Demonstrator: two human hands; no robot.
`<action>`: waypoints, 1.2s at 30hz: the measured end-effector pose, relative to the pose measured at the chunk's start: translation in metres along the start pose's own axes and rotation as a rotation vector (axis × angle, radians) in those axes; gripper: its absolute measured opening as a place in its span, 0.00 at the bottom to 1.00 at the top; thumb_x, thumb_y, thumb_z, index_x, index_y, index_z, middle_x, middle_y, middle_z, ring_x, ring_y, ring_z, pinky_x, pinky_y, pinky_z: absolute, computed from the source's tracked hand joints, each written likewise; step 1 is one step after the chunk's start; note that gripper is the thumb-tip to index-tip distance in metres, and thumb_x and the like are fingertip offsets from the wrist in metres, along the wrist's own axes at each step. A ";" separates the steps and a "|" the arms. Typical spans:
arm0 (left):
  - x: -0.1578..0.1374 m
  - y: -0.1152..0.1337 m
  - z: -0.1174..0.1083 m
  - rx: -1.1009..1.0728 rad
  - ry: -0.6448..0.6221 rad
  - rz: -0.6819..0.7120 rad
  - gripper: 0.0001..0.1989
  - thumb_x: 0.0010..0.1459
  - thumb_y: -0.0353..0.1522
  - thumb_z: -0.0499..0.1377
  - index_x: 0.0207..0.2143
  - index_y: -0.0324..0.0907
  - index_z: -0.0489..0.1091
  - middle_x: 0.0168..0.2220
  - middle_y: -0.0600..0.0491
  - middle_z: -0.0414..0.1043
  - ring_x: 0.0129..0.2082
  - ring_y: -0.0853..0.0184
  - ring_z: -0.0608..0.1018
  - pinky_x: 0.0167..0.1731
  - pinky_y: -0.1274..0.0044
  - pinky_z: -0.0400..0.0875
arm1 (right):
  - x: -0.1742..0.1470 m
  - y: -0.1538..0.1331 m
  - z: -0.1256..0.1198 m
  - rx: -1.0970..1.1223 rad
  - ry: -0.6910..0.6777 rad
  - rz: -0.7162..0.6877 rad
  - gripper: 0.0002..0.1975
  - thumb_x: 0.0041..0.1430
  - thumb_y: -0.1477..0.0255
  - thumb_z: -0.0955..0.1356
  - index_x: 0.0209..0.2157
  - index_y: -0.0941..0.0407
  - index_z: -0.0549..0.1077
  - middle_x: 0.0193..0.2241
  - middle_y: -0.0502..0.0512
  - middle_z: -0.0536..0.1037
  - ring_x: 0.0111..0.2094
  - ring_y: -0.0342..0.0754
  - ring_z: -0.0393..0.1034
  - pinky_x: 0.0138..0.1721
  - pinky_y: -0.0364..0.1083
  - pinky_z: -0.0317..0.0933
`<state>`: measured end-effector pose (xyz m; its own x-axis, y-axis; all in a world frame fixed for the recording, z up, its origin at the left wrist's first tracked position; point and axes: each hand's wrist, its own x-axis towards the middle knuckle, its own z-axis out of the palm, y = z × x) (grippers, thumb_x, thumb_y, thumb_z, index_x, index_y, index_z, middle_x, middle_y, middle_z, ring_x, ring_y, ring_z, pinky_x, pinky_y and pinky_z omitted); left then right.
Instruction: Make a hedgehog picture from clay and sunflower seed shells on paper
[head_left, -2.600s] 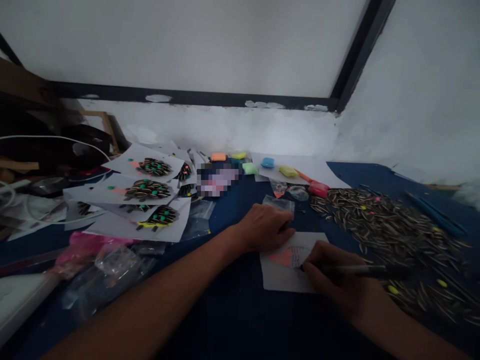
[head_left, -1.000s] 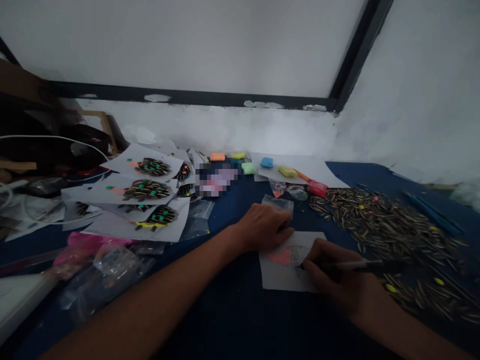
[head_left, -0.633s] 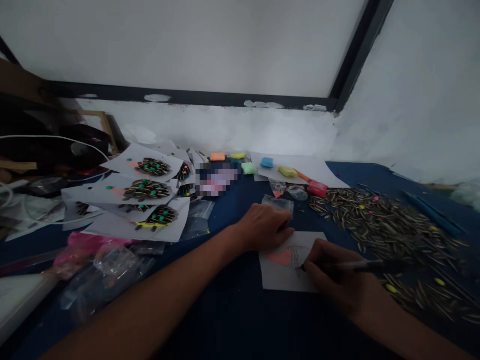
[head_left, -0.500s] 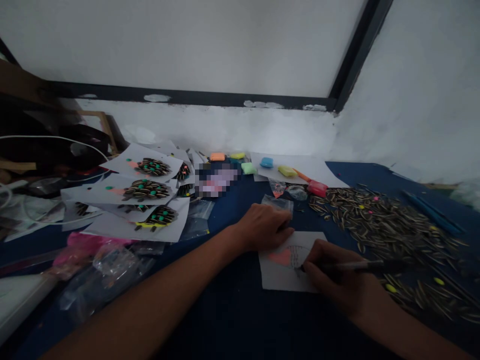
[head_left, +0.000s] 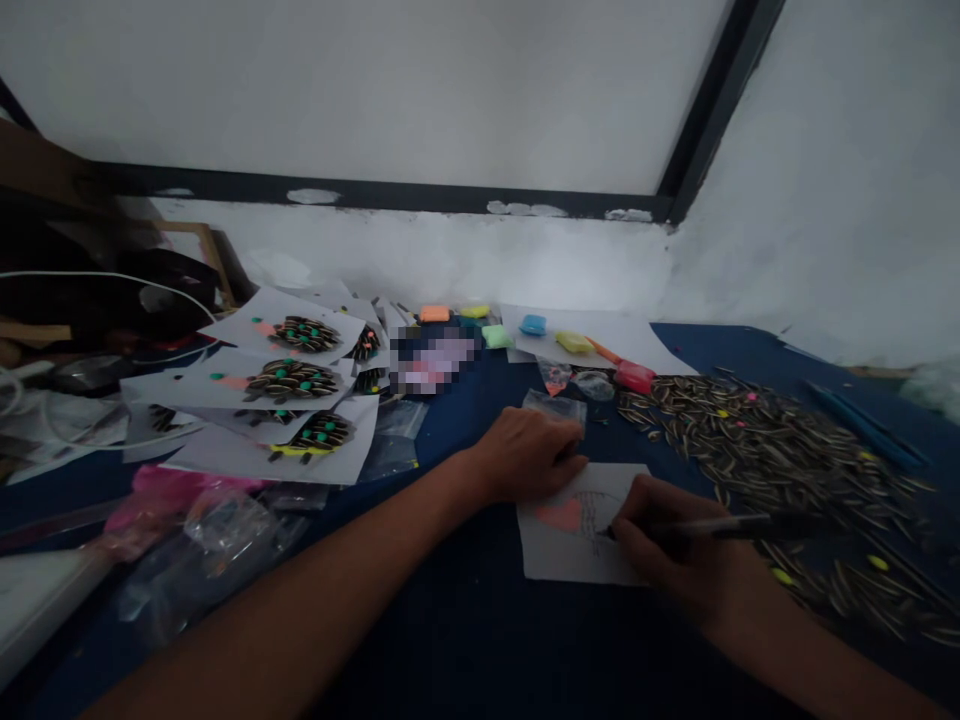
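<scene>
- The small sheet (head_left: 555, 565), the landmark here, lies flat on the blue table (head_left: 450, 630) in front of the person; on it are a pink patch (head_left: 561, 515) and, joining its right side, dark pen lines (head_left: 590, 508).
- The right hand (head_left: 667, 535) is over the right edge of the small sheet, fingers closed around a pen (head_left: 739, 525); the tip points at the dark lines, but whether it touches the paper is too small to tell.
- The left hand (head_left: 529, 452) lies over the far left corner of the small sheet, fingers curled and turned down; whether they pinch anything is hidden.
- The step in hand looks like drawing lines beside the pink patch, with the left hand apparently steadying the paper.
- Judging from this pose, a further stroke calls for a light, steady pen tip and a sheet that does not slide.
- Right of the small sheet spreads a heap of striped seeds (head_left: 780, 440) with a few coloured bits among them.
- Beyond the small sheet are a clear bag (head_left: 553, 403) and a red packet (head_left: 635, 377).
- Well left of the small sheet, overlapping cards (head_left: 352, 460) carry seed-covered shapes.
</scene>
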<state>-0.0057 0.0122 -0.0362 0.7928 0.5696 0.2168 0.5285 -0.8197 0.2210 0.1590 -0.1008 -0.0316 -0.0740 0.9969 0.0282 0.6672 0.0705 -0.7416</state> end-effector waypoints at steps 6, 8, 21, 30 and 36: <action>0.000 0.000 0.000 0.005 0.003 -0.003 0.11 0.60 0.38 0.51 0.31 0.42 0.66 0.31 0.52 0.74 0.32 0.64 0.75 0.29 0.75 0.62 | 0.000 0.000 0.000 -0.038 0.003 -0.003 0.11 0.54 0.69 0.64 0.20 0.54 0.61 0.15 0.45 0.60 0.18 0.41 0.55 0.19 0.42 0.47; 0.000 0.000 0.000 0.000 0.005 -0.007 0.11 0.60 0.38 0.51 0.32 0.42 0.66 0.31 0.52 0.74 0.32 0.64 0.75 0.30 0.75 0.62 | 0.000 0.001 0.000 -0.035 0.001 -0.002 0.11 0.54 0.69 0.64 0.20 0.54 0.61 0.15 0.44 0.60 0.18 0.41 0.55 0.20 0.42 0.47; 0.000 0.000 0.001 0.006 0.026 0.006 0.10 0.60 0.38 0.51 0.31 0.42 0.66 0.31 0.53 0.74 0.31 0.64 0.75 0.28 0.75 0.60 | 0.000 0.002 -0.001 0.014 -0.036 -0.012 0.11 0.54 0.67 0.64 0.21 0.54 0.62 0.16 0.45 0.60 0.19 0.41 0.53 0.20 0.42 0.45; 0.000 0.000 0.000 0.001 0.017 0.002 0.10 0.60 0.38 0.51 0.31 0.42 0.66 0.31 0.53 0.74 0.31 0.64 0.75 0.29 0.75 0.62 | 0.001 0.001 -0.005 0.112 -0.010 0.042 0.11 0.51 0.65 0.65 0.20 0.54 0.63 0.17 0.46 0.63 0.19 0.42 0.56 0.19 0.42 0.50; 0.000 -0.001 0.001 -0.006 0.025 0.009 0.10 0.60 0.38 0.52 0.30 0.42 0.66 0.30 0.53 0.73 0.30 0.66 0.74 0.29 0.76 0.61 | 0.005 -0.004 -0.013 0.095 0.012 0.062 0.10 0.50 0.64 0.65 0.20 0.53 0.64 0.17 0.48 0.65 0.19 0.43 0.59 0.19 0.42 0.53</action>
<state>-0.0060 0.0124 -0.0375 0.7896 0.5636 0.2425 0.5196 -0.8244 0.2244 0.1656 -0.0957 -0.0193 -0.0254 0.9996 -0.0116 0.5972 0.0059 -0.8021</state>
